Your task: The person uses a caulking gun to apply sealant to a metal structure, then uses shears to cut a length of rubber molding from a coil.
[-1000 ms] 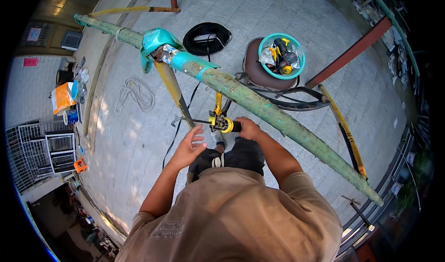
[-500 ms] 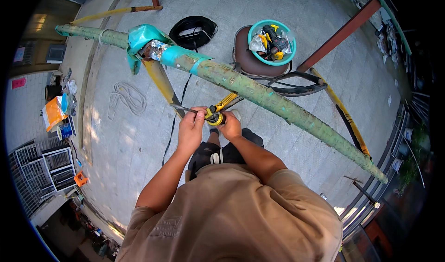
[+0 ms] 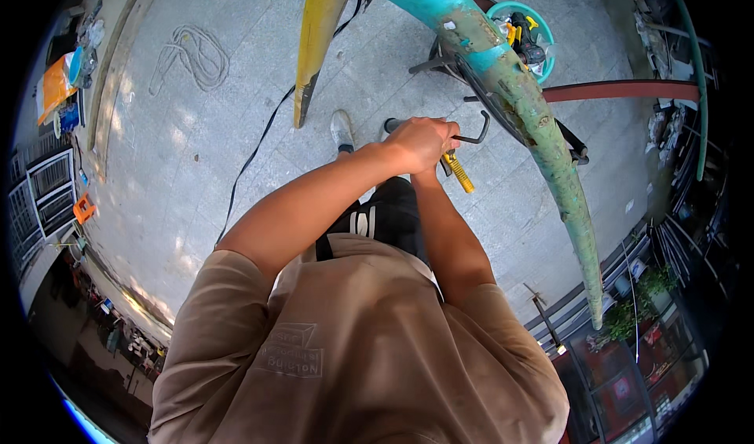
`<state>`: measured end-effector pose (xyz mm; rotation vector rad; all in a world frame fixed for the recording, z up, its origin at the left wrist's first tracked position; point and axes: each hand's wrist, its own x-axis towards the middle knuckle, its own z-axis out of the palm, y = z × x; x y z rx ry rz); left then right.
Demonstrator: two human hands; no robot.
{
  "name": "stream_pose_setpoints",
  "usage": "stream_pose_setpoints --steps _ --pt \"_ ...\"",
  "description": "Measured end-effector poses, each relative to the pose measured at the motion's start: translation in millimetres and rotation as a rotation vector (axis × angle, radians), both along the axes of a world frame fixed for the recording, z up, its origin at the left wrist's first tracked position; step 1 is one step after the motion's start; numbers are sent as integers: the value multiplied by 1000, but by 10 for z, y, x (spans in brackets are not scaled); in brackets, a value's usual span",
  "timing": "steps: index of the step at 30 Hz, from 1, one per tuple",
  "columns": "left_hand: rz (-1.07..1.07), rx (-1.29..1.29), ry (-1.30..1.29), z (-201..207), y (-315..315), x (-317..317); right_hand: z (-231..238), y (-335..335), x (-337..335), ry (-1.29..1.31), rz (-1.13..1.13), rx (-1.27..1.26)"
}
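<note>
My left hand (image 3: 420, 141) grips the hooked tool (image 3: 460, 174) near the edge of the flaking green pole (image 3: 536, 116); I cannot tell whether my right hand (image 3: 426, 168) grips.

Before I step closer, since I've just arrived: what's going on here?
A person's left hand looks curled around a tool with a yellow ribbed handle, hiding most of the right hand, whose grip is unclear. A black hooked metal rod juts out rightward. Beyond it, a mottled green pole slants past, untouched by either hand.
</note>
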<state>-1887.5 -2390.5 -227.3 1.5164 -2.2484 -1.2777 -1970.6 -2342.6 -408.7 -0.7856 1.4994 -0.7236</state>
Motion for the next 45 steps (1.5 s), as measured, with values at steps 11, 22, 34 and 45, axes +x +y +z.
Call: stream_pose_setpoints --steps 11,22,34,45 --pt "375 187 -55 -536 768 1669 -554 -484 215 18 -360 55" --pt "1100 616 -106 -1312 3073 3207 -1051 -1114 284 -63 -520 167" --pt "1341 736 236 -1016 3407 2768 -1055 -1314 263 -59 -778 293" --pt "1591 721 342 -948 4002 2169 -1115 -648 128 333 528 159"
